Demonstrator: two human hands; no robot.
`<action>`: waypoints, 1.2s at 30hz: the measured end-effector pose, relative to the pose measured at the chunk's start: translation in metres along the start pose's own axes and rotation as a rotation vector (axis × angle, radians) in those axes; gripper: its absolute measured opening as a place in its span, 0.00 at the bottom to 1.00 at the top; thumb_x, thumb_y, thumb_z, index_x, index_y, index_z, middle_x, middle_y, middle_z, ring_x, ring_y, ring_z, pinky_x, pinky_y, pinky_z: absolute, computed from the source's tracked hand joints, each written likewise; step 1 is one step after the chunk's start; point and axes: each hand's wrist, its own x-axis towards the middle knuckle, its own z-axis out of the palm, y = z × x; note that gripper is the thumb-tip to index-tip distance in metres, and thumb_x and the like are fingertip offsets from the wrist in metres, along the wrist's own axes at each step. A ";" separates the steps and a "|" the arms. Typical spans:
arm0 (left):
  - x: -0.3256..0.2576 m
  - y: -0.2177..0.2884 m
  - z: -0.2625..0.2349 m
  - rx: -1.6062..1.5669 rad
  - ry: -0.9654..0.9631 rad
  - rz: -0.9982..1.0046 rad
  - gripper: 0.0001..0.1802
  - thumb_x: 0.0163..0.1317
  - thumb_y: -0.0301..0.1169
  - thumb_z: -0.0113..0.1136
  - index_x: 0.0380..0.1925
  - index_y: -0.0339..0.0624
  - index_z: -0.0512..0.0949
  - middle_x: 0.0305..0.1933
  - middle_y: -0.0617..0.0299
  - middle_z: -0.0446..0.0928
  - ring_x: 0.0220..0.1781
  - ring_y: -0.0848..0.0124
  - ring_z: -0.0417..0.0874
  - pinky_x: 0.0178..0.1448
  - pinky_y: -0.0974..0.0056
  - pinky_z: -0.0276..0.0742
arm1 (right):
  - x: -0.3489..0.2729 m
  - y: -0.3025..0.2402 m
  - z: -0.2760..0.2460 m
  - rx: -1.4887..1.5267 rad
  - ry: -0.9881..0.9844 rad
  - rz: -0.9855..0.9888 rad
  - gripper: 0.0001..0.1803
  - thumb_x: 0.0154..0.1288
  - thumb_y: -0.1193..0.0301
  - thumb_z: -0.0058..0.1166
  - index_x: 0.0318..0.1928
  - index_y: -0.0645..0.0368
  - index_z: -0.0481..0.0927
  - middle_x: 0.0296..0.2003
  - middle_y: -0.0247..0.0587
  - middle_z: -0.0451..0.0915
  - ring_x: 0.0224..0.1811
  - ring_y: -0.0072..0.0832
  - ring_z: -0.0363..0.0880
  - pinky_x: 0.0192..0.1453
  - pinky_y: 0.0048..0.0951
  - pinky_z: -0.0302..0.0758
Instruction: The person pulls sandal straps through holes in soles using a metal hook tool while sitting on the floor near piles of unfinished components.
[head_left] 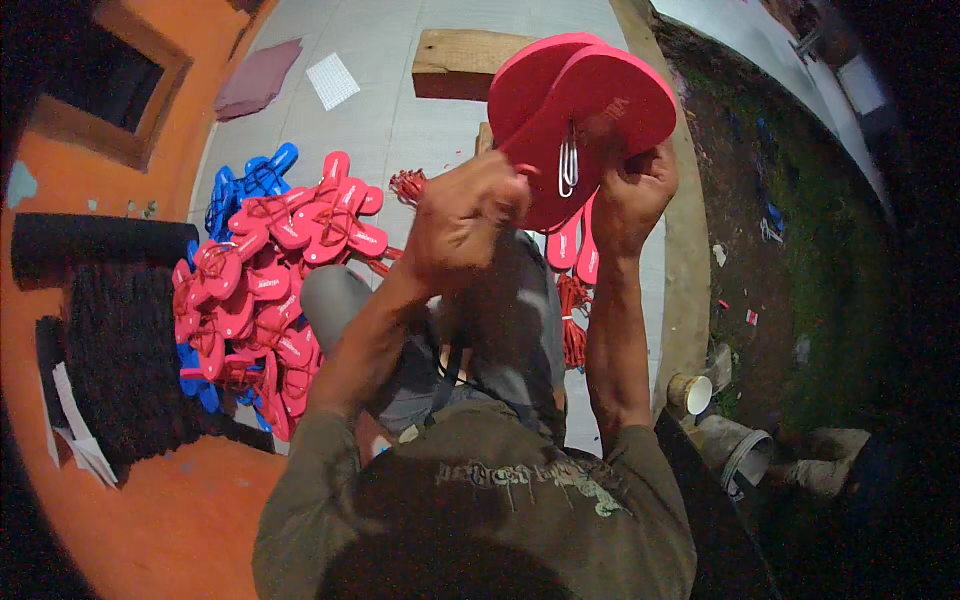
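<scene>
Head view: raised at centre, a red flip-flop sole (590,110), gripped from the right by the right hand (632,195), fingers closed round its edge, a white wire tool (567,160) hanging across its face. Just left of it and touching the lower rim, the left hand (468,222), clenched into a fist, apparently pulling a red strap end (528,172) (too small to confirm). Far left on the floor, a heap of finished red and blue sandals (265,290); near right, bare soles (575,245) and loose red straps (573,320), suggesting work partly done.
</scene>
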 end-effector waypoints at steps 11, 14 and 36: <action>0.015 -0.023 0.015 -0.098 -0.258 0.052 0.15 0.52 0.33 0.44 0.12 0.39 0.60 0.13 0.58 0.56 0.16 0.62 0.59 0.23 0.62 0.55 | 0.007 -0.006 -0.002 0.032 -0.074 0.022 0.14 0.51 0.80 0.56 0.40 0.63 0.72 0.36 0.35 0.77 0.36 0.21 0.74 0.41 0.22 0.72; 0.015 -0.026 0.018 -0.165 -0.266 -0.090 0.19 0.54 0.37 0.44 0.10 0.39 0.58 0.11 0.58 0.56 0.13 0.66 0.58 0.21 0.62 0.53 | 0.009 -0.012 -0.002 0.025 -0.110 0.045 0.14 0.51 0.80 0.56 0.41 0.63 0.72 0.36 0.36 0.77 0.37 0.21 0.74 0.41 0.22 0.71; 0.061 -0.005 0.022 0.150 0.093 -0.261 0.18 0.61 0.43 0.44 0.38 0.39 0.72 0.26 0.47 0.75 0.29 0.59 0.78 0.34 0.63 0.70 | 0.010 -0.023 -0.008 -0.058 -0.281 0.125 0.13 0.52 0.76 0.45 0.40 0.63 0.73 0.37 0.42 0.77 0.35 0.25 0.76 0.42 0.27 0.72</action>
